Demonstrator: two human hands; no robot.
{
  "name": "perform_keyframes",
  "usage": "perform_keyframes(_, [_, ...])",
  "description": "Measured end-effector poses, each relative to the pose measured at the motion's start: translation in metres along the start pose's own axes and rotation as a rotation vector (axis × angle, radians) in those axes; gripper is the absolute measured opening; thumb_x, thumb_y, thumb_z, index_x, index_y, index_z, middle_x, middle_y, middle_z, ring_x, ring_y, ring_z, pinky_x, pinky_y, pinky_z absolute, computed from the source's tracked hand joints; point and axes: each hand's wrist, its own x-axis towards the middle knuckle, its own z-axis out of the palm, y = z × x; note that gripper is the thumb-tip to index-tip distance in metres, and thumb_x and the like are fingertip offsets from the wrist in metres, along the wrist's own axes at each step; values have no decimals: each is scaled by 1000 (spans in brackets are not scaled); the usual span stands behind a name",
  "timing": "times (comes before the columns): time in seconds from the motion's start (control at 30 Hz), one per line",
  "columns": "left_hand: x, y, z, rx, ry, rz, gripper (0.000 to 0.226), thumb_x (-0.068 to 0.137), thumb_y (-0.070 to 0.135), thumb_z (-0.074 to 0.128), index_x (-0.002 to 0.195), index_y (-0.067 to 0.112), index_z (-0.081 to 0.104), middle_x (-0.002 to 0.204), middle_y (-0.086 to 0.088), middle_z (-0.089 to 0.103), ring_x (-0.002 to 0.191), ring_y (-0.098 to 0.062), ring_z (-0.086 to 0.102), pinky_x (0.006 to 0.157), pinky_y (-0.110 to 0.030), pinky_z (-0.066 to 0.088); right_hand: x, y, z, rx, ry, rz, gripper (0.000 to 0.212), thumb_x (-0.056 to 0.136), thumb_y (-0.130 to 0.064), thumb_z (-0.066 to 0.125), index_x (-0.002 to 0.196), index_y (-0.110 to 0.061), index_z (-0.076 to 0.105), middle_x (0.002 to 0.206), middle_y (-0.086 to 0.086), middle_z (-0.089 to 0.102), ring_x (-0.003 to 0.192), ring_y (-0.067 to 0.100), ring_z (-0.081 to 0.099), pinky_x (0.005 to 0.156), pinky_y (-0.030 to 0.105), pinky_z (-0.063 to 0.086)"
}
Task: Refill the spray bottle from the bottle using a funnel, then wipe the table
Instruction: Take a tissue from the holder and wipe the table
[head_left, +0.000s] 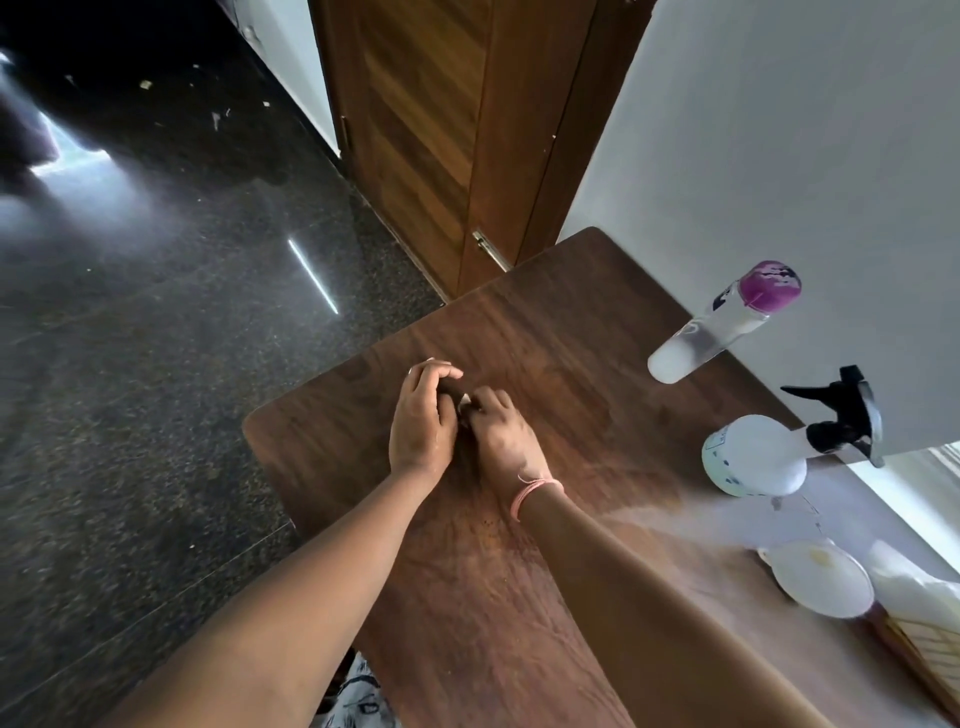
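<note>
Touching, both hands (457, 415) curled together.

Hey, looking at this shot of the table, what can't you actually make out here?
Head view only:
- The small whitish thing between the left hand and right hand: curled fingers cover almost all of it, so no telling what it is.
- The pale object beside the white funnel: cut off by the right edge.
- The spray bottle label: too small to read.
</note>
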Motion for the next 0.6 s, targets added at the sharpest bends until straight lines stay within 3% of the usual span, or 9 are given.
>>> perform_keyframes(0.1, [0, -1, 1, 21, -2, 4, 38, 81, -7, 44, 105, 18, 60, 114, 5, 57, 112, -8, 53, 100, -10, 35, -2, 30, 0, 5, 62, 87, 14, 94, -17, 52, 91, -12, 65, 97, 3, 55, 91, 22, 50, 72, 34, 45])
perform_keyframes(0.17, [0, -1, 2, 25, 2, -3, 39, 80, -8, 43, 104, 18, 60, 114, 4, 57, 112, -9, 54, 100, -8, 33, -6, 58, -9, 22, 132, 287, 15, 90, -15, 54, 91, -16, 69, 96, 3, 58, 92, 20, 51, 77, 33, 45])
perform_keyframes(0.27, [0, -1, 3, 30, 5, 4, 39, 81, -7, 43, 105, 18, 60, 113, 4, 57, 110, -9, 54, 98, -6, 34, -24, 101, -34, 29, 288, 623, 28, 85, 5, 52, 100, -8, 72, 105, 12, 61, 105, 32, 53, 86, 35, 44])
perform_keyframes(0.33, [-1, -1, 3, 28, 2, -1, 39, 81, -5, 42, 105, 19, 59, 114, 5, 57, 109, -7, 54, 97, -5, 33, -34, 106, -41, -15, 308, 727, 35, 83, 10, 48, 107, -3, 70, 106, 14, 58, 105, 35, 51, 82, 39, 47])
perform_keyframes(0.47, [0, -1, 4, 21, 5, 4, 38, 80, -4, 42, 105, 19, 60, 115, 3, 57, 110, -8, 55, 98, -12, 37, -41, 52, -20, -41, 201, 493, 26, 84, 1, 50, 101, -9, 67, 104, 12, 57, 96, 32, 52, 79, 39, 50])
perform_keyframes(0.6, [2, -5, 5, 5, 7, 23, 37, 79, -5, 42, 104, 14, 61, 113, -2, 59, 109, -14, 56, 98, -10, 36, -67, -34, 6, 108, -30, 80, 18, 96, -17, 45, 106, -12, 59, 104, 7, 54, 93, 25, 50, 80, 36, 40])
